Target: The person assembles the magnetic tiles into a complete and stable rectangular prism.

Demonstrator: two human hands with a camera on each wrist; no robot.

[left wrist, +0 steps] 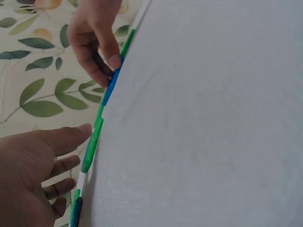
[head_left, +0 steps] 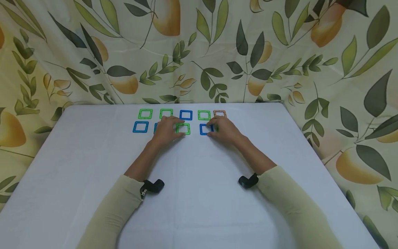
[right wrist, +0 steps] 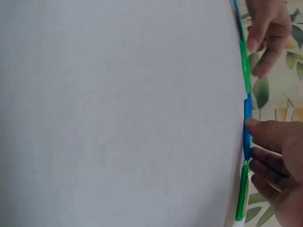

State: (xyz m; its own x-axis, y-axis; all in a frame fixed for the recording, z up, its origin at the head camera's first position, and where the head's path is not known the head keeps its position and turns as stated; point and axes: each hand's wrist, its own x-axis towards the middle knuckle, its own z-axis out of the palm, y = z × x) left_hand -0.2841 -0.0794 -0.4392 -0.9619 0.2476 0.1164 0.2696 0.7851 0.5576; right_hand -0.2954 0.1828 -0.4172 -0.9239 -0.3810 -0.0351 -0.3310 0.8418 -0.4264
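Sleeves (head_left: pixel 109 207) flanking; left hand (head_left: pixel 166 130) widely bracketing green square (head_left: pixel 184 134), right hand (head_left: pixel 225 129) pinching blue square (head_left: pixel 201 129); rows (head_left: pixel 140 131) looking laid, alignment perhaps remaining.

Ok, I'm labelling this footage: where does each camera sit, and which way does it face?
Head: head-worn, facing forward and down at the table; left hand, right hand and sleeves show.
Left wrist: wrist-worn, facing low across the table; left hand near, right hand beyond.
Right wrist: likewise; right hand near, left hand beyond.
Both wrist views share both hands and coloured frames.
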